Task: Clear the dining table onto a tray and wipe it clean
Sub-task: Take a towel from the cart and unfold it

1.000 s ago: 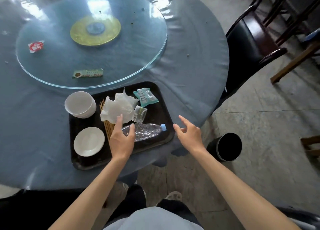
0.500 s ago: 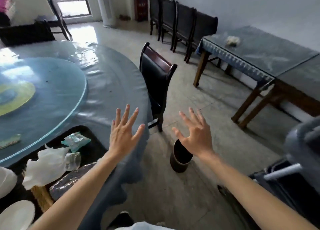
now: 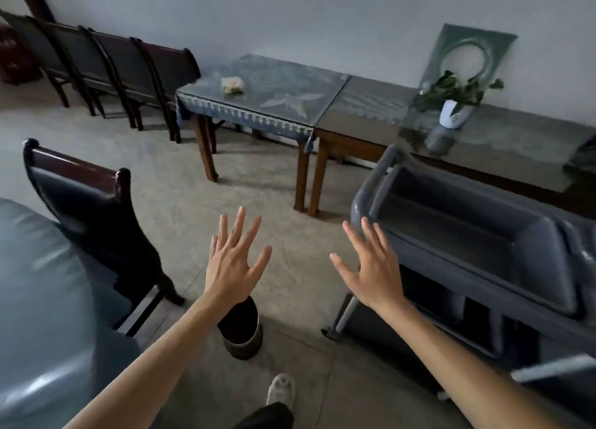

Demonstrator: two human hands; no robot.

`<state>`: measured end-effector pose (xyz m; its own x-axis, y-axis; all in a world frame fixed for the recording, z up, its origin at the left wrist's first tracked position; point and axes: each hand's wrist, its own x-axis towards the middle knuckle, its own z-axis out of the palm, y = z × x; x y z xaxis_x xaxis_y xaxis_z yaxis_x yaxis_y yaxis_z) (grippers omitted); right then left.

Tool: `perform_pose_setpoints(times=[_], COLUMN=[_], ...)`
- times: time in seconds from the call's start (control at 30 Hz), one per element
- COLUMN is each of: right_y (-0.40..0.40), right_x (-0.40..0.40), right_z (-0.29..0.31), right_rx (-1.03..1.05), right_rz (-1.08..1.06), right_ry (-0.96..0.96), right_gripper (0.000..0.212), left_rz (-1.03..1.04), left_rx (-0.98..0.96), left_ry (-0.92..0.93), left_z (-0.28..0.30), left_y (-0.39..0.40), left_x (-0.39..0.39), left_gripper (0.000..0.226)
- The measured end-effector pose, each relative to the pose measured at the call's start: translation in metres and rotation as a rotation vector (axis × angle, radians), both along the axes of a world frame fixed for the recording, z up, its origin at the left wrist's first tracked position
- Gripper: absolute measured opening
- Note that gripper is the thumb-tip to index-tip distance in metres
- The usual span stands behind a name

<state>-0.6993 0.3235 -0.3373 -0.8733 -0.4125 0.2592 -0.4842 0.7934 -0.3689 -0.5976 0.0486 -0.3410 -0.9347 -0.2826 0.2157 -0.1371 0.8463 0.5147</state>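
Note:
My left hand (image 3: pixel 233 264) and my right hand (image 3: pixel 371 267) are both held out in the air in front of me, fingers spread, holding nothing. Only the edge of the round dining table (image 3: pixel 42 283), with its grey-blue cloth, shows at the far left. The tray and its dishes are out of view. A grey service cart (image 3: pixel 467 235) with a deep top tub stands just right of my right hand. On the side table (image 3: pixel 274 93) by the wall lies a crumpled cloth or tissue (image 3: pixel 232 85).
A dark chair (image 3: pixel 93 209) stands at the dining table's edge. A small black bin (image 3: pixel 240 328) sits on the floor below my left hand. A row of chairs (image 3: pixel 106 70) lines the wall, and a potted plant (image 3: pixel 454 103) stands on the long sideboard.
My view has swung right, away from the dining table and tray, toward the side tables and cart. Both hands left the tray and rose with fingers spread.

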Motion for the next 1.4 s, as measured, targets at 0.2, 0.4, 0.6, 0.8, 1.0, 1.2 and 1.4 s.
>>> perform_pose_setpoints(times=[0.2,0.4,0.6,0.8,1.0,1.2,1.4], right_y=[0.085,0.173,0.28,0.412,0.549,0.637,0.672], right_x=[-0.042,-0.044,-0.009,0.017,0.045,0.071,0.058], right_z=[0.0,-0.007,-0.008,-0.023,-0.056,-0.08,-0.088], right_rx=[-0.05,-0.066,-0.103,-0.112,-0.038,0.122,0.152], right_rz=[-0.272,-0.56,-0.809,-0.955,-0.969,-0.924,-0.809], right_ry=[-0.02,-0.02,-0.027,-0.034,-0.104,-0.225,-0.188], right_gripper=[0.07,0.069,0.069,0.073,0.086,0.11,0.111], left_rz=[-0.279,-0.547,-0.87,-1.092,-1.236,-1.297,-1.227], left_rx=[0.033,0.046,0.037,-0.077,-0.162,-0.367,-0.641], left_ry=[-0.025,0.007,-0.048,-0.042,-0.046,-0.088,-0.069], left_z=[0.016,0.021,0.007,-0.011,-0.036,-0.05,-0.074], left_y=[0.083,0.175,0.288,0.423,0.568,0.686,0.727], left_x=[-0.119,-0.195,-0.227,-0.226,-0.193,-0.168,-0.165], left_gripper=[0.07,0.067,0.068,0.073,0.076,0.088,0.102])
